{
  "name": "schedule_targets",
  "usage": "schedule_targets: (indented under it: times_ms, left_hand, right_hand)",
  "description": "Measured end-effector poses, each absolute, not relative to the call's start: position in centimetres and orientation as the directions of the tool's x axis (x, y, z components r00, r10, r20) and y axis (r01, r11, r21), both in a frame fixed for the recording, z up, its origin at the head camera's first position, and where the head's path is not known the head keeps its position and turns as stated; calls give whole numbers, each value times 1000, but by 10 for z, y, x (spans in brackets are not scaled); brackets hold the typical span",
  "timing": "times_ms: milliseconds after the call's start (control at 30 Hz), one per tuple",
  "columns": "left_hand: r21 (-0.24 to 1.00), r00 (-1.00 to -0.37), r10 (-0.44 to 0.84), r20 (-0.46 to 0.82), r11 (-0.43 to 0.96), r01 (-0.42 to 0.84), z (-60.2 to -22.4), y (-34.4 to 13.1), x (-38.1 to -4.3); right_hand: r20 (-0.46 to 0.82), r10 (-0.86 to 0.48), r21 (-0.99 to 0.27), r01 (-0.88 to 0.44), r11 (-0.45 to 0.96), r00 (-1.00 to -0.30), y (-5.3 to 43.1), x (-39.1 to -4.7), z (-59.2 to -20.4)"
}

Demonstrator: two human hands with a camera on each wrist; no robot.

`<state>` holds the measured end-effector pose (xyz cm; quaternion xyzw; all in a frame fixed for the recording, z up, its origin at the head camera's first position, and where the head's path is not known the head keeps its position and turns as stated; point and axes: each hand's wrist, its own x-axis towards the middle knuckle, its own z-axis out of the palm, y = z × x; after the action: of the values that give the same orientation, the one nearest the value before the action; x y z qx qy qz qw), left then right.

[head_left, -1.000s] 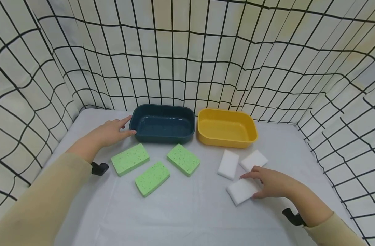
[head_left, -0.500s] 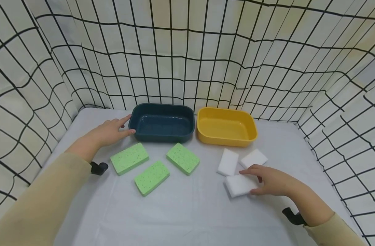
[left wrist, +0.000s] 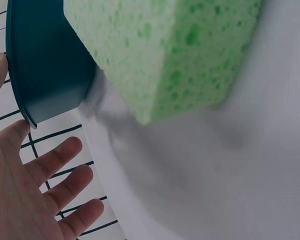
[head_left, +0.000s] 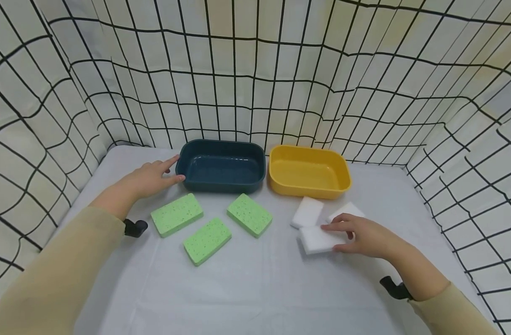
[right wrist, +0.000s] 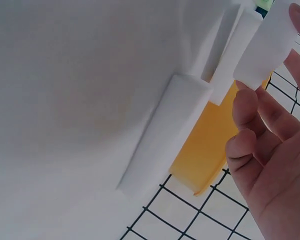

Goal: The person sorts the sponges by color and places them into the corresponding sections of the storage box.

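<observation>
My right hand (head_left: 366,235) pinches a white sponge (head_left: 317,240) between thumb and fingers; the right wrist view shows this sponge (right wrist: 267,47) raised off the cloth. Two more white sponges lie just beyond it, one at the left (head_left: 307,211) and one partly hidden behind the fingers (head_left: 346,211). With fingers spread, my left hand (head_left: 148,180) touches the left end of a dark blue tub (head_left: 222,187). Below that tub lie three green speckled sponges, at left (head_left: 177,215), in front (head_left: 207,242) and at right (head_left: 250,215).
A yellow tub (head_left: 307,190) stands right of the blue one, at the back of the white-covered table (head_left: 222,298). Black wire mesh (head_left: 255,79) over white cloth encloses the back and both sides.
My right hand has lifted the near white sponge and moved it forward and left. The left white sponge has shifted slightly toward the yellow tub. My left hand stays on the blue tub.
</observation>
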<state>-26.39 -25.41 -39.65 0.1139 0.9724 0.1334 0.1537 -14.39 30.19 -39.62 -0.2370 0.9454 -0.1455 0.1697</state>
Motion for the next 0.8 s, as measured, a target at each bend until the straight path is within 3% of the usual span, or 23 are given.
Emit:
schedule_targets:
  times_ms: [800]
  left_hand:
    - [301,-925,256,-280,939,168,-397,-254,-266]
  right_hand:
    - [-224,-549,-347,-461,817,-805,272,-156,-378]
